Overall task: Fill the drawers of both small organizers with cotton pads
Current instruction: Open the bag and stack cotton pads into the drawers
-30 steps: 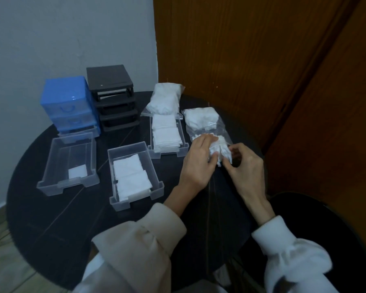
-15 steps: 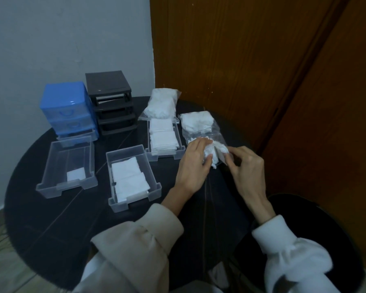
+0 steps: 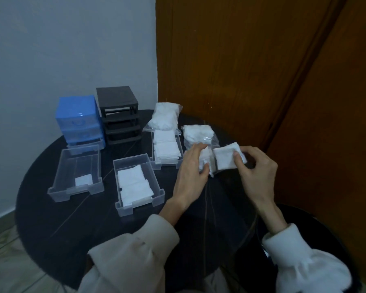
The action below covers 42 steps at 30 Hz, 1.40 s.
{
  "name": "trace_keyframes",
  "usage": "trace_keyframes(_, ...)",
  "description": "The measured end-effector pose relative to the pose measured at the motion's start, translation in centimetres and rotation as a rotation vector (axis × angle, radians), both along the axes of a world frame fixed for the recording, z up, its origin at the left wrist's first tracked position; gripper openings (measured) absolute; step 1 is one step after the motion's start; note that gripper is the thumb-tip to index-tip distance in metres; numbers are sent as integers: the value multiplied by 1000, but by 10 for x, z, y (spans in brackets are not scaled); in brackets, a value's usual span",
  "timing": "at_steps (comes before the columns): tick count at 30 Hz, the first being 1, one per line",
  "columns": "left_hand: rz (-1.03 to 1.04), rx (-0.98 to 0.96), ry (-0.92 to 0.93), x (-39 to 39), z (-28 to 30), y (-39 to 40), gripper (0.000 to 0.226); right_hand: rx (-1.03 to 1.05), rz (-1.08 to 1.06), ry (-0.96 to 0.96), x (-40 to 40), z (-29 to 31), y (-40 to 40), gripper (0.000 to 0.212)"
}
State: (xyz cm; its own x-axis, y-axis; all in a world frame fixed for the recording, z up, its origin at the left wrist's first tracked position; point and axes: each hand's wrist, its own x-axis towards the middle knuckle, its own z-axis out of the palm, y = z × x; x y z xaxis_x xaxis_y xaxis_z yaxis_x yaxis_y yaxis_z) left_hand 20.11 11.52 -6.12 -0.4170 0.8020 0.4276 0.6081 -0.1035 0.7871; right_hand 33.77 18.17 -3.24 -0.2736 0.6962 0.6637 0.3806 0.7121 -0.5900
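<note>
Roughly midway: two clear drawers (image 3: 166, 150) (image 3: 137, 186) on the bench (image 3: 57, 218) hold cotton pads, a third (image 3: 77, 172) holds one. Both hands are apart, the left hand (image 3: 192, 172) gripping pads at the bag (image 3: 199, 137), the right hand (image 3: 256, 168) pinching a small stack (image 3: 225, 158). Neither the black organizer (image 3: 119, 117) nor the blue organizer (image 3: 79, 121) has these drawers back.

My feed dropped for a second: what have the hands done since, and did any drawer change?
The right hand has pulled a small stack of cotton pads out of the open bag toward the right and pinches it. The left hand still holds pads at the bag's mouth. The three clear drawers and both organizers look unchanged.
</note>
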Motion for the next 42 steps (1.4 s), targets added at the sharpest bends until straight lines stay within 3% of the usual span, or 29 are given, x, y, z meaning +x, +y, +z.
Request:
trace_keyframes(9,230,86,12,-48,22,-77,30,-141,168,56,-40,-5,-20,10)
trace_keyframes(15,419,46,-34,-89,7,-111,31,-237,327,75,-84,-7,-41,5)
trace_keyframes(20,393,8,-232,-96,-2,-122,42,-262,403,5,-114,-7,-54,7)
trace_keyframes(32,347,-49,-438,-97,-15,-119,50,-427,375,-292,-163,-2,-64,13)
trace_keyframes(42,365,-64,-471,-95,-13,-118,50,-430,380,-403,-176,-7,-72,14)
